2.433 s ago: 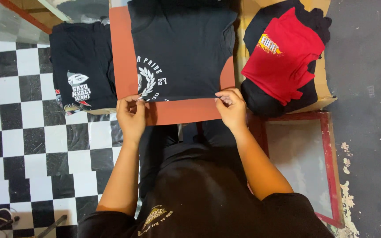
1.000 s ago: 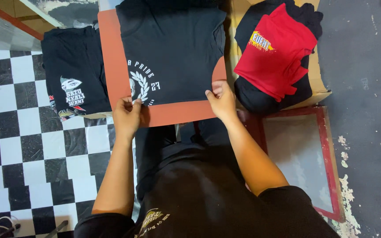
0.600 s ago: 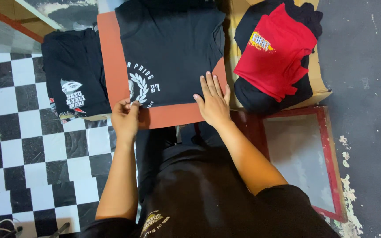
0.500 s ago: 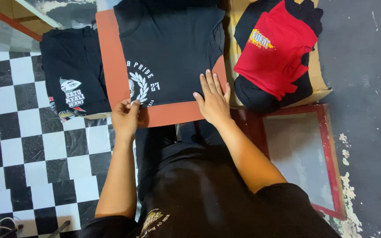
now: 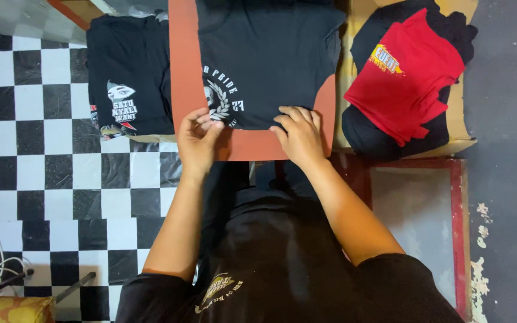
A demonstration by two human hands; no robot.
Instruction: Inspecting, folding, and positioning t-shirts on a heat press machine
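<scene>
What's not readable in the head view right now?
- Black shirt on the orange board: top cut off by the frame's upper edge.
- Its white print: lower part hidden by the left hand.
- Right hand: fingertips curl at the hem; pinch unclear.
- Clothes under the red shirt in the cardboard box: mostly covered.

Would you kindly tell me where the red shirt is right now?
In the head view, the red shirt lies at upper right on black garments in a cardboard box, right of the orange board and beyond the right hand.
</scene>
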